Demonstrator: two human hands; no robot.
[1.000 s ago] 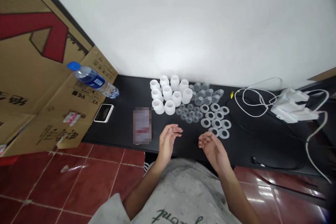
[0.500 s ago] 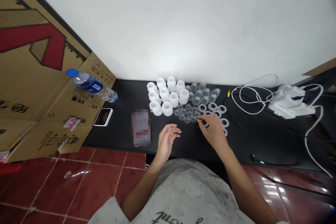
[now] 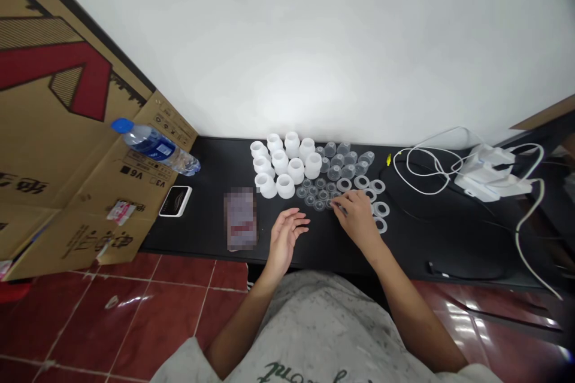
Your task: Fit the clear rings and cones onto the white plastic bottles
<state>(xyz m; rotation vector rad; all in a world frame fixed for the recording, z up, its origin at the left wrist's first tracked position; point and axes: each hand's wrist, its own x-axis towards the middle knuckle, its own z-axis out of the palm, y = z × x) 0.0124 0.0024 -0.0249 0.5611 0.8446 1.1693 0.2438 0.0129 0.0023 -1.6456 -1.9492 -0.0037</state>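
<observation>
Since the last frame, my right hand [image 3: 357, 218] has come forward from near my body to the parts on the black tabletop [image 3: 197, 239]. Its fingertips [image 3: 338, 206] are bunched together at the right edge of the small clear caps [image 3: 317, 192], beside the flat translucent rings [image 3: 344, 185]; I cannot tell whether they are clamped on a cap. My left hand [image 3: 285, 239] is open, fingers apart, holding nothing, just near of the caps. Beyond the caps stand white cups [image 3: 281, 161] and clear domes [image 3: 339, 158]. To the left lie a blurred object [image 3: 241, 219], a white-rimmed dark pad [image 3: 175, 201], and a water bottle [image 3: 157, 148] against flattened cardboard [image 3: 67, 102]. To the right are a white cable [image 3: 426, 170] and white chargers [image 3: 483, 176].
</observation>
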